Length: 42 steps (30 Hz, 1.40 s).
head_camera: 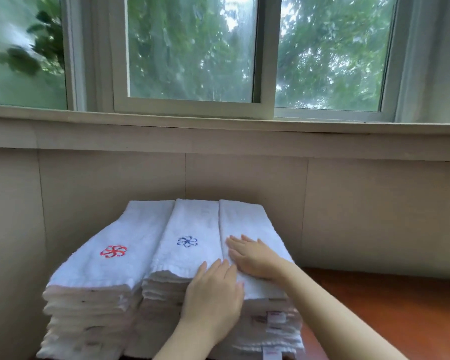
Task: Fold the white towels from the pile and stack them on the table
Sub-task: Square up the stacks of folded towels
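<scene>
free: over table [390, 307] right of towel stacks [187, 227] | blocked: wall [244, 178] just behind

Left hand [213, 294] and right hand [252, 258] lie flat, palms down, fingers straight, close together.

The middle stack of folded white terry towels [190, 229] stands on the reddish-brown wooden table [374, 307], backed against the beige panelled wall [244, 178]. The left stack [109, 255] and the right stack [244, 219] touch either side of it. The right hand [255, 258] lies flat on top of the right stack. The left hand [213, 294] rests on that stack's front edge, just beside the middle stack.
</scene>
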Each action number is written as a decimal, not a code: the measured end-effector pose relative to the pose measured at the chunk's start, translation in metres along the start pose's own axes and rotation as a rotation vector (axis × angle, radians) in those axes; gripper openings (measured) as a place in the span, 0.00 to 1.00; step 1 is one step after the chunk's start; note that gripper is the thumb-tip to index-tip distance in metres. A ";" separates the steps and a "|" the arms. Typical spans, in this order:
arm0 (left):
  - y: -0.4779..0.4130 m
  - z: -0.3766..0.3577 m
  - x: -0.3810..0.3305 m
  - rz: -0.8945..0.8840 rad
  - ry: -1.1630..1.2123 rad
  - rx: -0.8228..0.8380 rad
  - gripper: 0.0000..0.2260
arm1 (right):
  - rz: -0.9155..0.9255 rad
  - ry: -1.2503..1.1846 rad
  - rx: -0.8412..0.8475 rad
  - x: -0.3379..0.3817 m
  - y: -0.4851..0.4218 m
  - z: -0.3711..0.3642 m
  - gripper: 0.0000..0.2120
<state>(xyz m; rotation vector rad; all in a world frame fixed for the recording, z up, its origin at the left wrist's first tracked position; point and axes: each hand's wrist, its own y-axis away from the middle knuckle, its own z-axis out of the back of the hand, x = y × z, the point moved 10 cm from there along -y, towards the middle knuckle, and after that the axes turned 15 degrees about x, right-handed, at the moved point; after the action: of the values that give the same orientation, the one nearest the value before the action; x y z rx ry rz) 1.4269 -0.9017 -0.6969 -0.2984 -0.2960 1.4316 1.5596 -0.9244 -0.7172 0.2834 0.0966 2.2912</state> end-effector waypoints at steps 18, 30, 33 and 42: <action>0.085 0.001 -0.018 0.263 0.052 0.427 0.31 | -0.159 0.084 0.041 -0.025 0.208 -0.051 0.34; 0.014 -0.022 -0.009 0.139 -0.128 0.284 0.22 | -0.183 0.135 -0.195 -0.013 0.139 -0.037 0.29; 0.006 -0.035 0.003 0.171 -0.138 0.217 0.23 | -0.179 0.172 -0.279 -0.015 0.113 -0.041 0.27; 0.004 -0.039 0.002 0.203 -0.157 0.220 0.23 | -0.133 0.179 -0.225 -0.019 0.111 -0.041 0.28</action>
<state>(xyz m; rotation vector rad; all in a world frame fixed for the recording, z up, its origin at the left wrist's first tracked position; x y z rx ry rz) 1.4379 -0.8997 -0.7347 -0.0369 -0.2375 1.6758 1.4824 -1.0121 -0.7429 -0.0435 -0.0499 2.1669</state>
